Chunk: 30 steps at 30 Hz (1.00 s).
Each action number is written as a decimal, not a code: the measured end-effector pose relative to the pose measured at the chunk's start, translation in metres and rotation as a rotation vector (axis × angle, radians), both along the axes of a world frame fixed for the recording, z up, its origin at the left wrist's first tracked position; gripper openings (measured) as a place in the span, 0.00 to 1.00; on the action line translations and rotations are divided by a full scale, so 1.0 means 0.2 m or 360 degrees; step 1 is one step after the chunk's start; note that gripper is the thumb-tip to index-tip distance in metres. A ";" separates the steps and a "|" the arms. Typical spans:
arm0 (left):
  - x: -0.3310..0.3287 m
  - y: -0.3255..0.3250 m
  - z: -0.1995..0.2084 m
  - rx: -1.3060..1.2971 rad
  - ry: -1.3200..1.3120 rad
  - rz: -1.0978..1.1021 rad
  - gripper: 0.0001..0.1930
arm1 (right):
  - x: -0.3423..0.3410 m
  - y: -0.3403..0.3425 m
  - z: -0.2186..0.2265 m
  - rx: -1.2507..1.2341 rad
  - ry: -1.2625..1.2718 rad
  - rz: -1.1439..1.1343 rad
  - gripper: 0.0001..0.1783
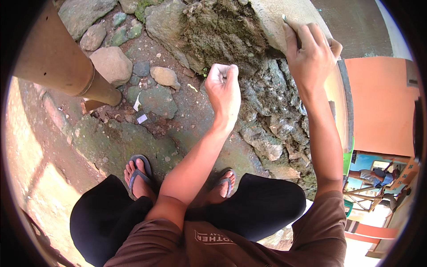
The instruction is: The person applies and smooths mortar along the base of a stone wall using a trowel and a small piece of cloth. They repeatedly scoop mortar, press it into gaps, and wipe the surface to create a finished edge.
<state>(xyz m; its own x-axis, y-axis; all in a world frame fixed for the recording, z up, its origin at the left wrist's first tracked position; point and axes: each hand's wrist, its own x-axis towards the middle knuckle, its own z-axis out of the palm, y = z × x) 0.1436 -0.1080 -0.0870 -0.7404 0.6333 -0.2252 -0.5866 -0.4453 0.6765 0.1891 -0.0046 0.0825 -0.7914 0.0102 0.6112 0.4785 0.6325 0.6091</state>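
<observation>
My left hand [224, 95] is closed in a fist in front of the rough stone wall [271, 107], thumb lying along the curled fingers. Pale dust whitens its knuckles. Whatever it may hold is hidden. Farther up and to the right, my right hand [313, 55] is at the pale plastered ledge [269, 20] on top of the stones. Its fingers are bent and drawn together, with a tiny pale greenish bit at the foremost fingertip. I cannot make out what that bit is.
A thick bamboo post [58, 53] stands at the left among loose rocks [111, 66]. Litter [142, 119] lies on the damp ground. My sandalled feet [140, 175] rest below. At the far right are an orange wall [380, 102] and another person [378, 177].
</observation>
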 end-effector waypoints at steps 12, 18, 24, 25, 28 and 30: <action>0.09 -0.06 0.15 0.0736 0.0369 -0.0970 0.28 | 0.37 -0.26 -0.34 -0.2448 0.0995 0.0314 0.12; 0.16 -0.06 0.10 0.0489 0.0429 -0.0681 0.24 | 0.40 -0.24 -0.46 -0.2864 0.1194 0.0340 0.12; 0.23 -0.03 0.04 0.0148 0.0583 -0.0337 0.22 | 0.50 -0.22 -0.45 -0.2670 0.0898 0.0183 0.12; 0.23 -0.03 0.03 0.0122 0.0540 -0.0343 0.20 | 0.51 -0.22 -0.45 -0.2636 0.0840 0.0204 0.11; 0.21 -0.04 0.04 0.0093 0.0401 -0.0410 0.13 | 0.55 -0.21 -0.42 -0.2507 0.0641 0.0238 0.09; 0.19 -0.04 0.03 0.0111 0.0325 -0.0520 0.09 | 0.56 -0.24 -0.39 -0.2859 0.0690 0.0160 0.09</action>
